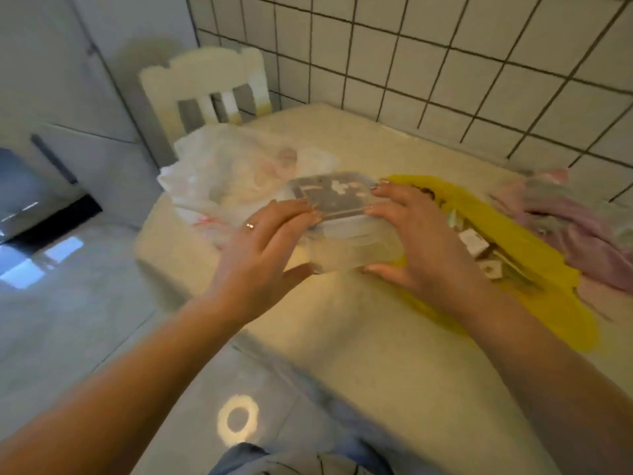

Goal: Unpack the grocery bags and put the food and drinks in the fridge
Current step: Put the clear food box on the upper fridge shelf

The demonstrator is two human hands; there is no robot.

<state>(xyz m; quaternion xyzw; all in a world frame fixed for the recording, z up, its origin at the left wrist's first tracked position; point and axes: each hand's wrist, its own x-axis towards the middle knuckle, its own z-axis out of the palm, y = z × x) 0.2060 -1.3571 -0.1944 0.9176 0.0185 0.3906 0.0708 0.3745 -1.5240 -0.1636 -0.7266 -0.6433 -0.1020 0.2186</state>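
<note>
Both hands are gripping a clear box over the table, between the white bag and the yellow bag. Left hand is holding the box's left side, fingers spread on the lid, thumb tucked under the near edge. Right hand is doing the same on the right side, fingers curled over the lid corner, thumb underneath. Frame is blurry, so the lid label is unreadable and I cannot tell whether the box is touching the table or just off it.

Judgement: the step is lifting the box clear of the bags for the fridge, which is not clearly in view. To do it well: keep the box level, since the lid may be only snapped on; keep both thumbs under the base so the weight is sitting on them, not on the lid; lift straight up before turning, so loose plastic from the white bag is not dragging along. Small packs are lying in the yellow bag just beside the right hand; avoid knocking them. A pink bag is lying further right, and a chair is standing behind the table.
</note>
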